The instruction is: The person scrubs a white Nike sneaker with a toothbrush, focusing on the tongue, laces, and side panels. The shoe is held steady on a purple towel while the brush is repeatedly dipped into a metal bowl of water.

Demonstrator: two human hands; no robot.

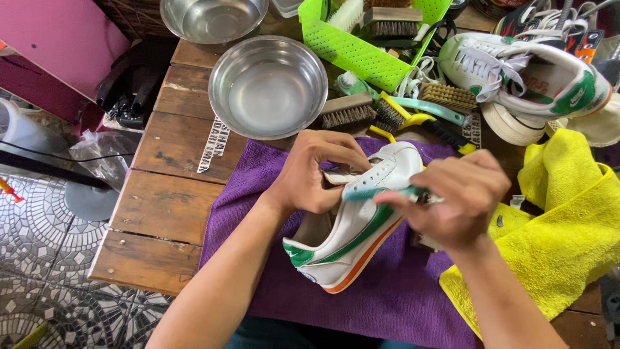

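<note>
My left hand [310, 171] grips the white sneaker [361, 223] at its open collar, tilted over the purple towel [387, 297]. My right hand [458, 200] pinches a teal-handled brush [374, 192] against its side. The shoe seems light, smooth leather, probably slick when wet, firm rubber sole. Steel bowl [268, 87] beyond, fluffy yellow cloth [568, 226] beside.

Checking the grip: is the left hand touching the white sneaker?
Touching. The head view shows the left hand with fingers curled into the white sneaker opening.
</note>
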